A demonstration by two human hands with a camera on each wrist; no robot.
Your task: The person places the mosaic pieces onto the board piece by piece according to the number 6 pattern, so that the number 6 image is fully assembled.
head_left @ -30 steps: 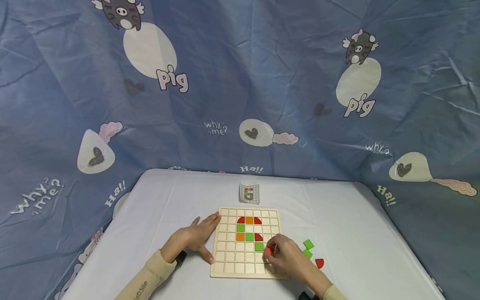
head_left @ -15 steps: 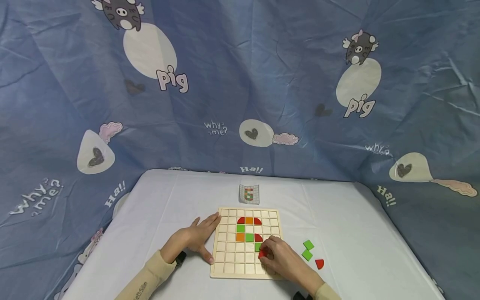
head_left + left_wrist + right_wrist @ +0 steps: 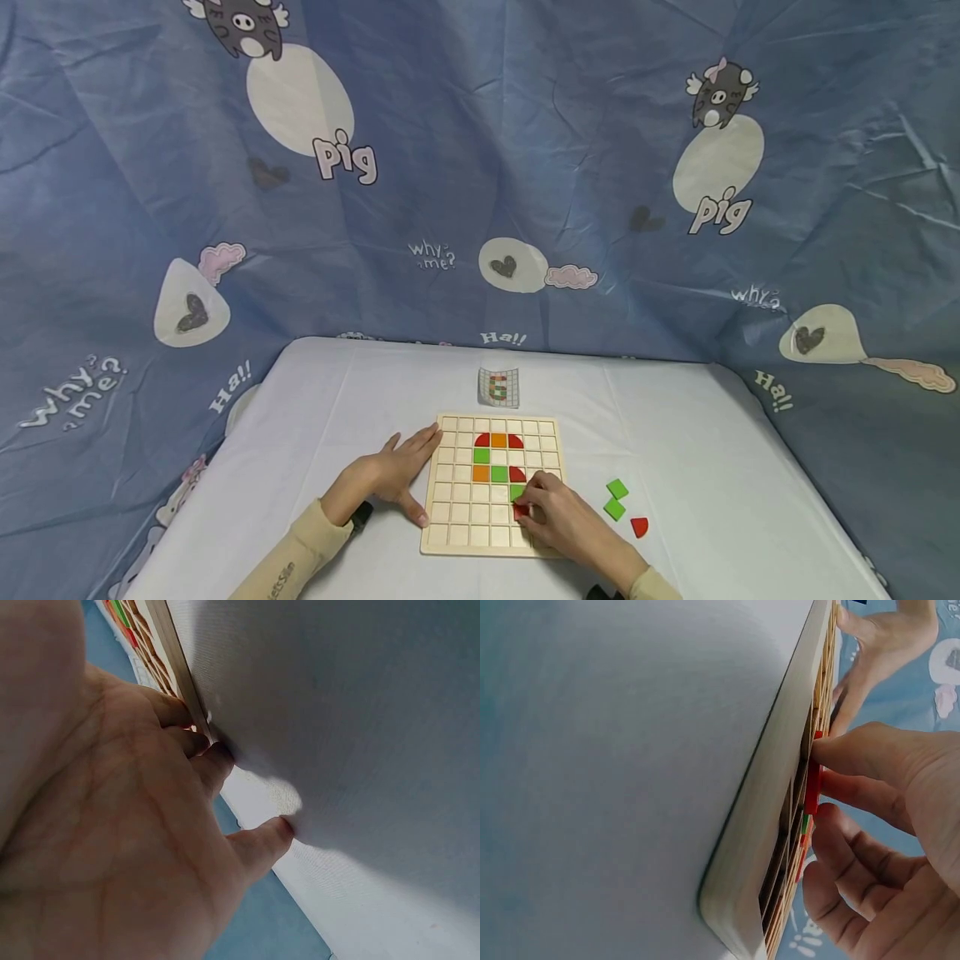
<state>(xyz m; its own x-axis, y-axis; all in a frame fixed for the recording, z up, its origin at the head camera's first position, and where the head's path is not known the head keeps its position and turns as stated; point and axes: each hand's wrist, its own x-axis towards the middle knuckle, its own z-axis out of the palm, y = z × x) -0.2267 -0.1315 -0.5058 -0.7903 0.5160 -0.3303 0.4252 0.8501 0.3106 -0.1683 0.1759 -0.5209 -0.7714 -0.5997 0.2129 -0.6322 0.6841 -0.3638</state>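
Note:
A wooden grid board (image 3: 459,535) lies on the table, with red quarter-round, orange and green square tiles set in several of its cells. My left hand (image 3: 401,468) rests at the board's left edge, fingers spread, fingertips and thumb touching the frame. My right hand (image 3: 558,512) pinches a red tile (image 3: 814,787) between thumb and fingers. This tile sits in or on the cell just below a green tile (image 3: 517,493), and the fingers partly cover it. Whether it lies fully flat cannot be told.
A small card (image 3: 498,388) with a coloured grid pattern lies beyond the board. Right of the board are two loose green tiles (image 3: 617,489) and a red quarter-round tile (image 3: 639,527). Patterned blue cloth (image 3: 480,183) hangs behind the white-covered table (image 3: 697,467).
My right hand has moved a little to the left with the red tile, bringing it under the green tile. The left hand has stayed in place.

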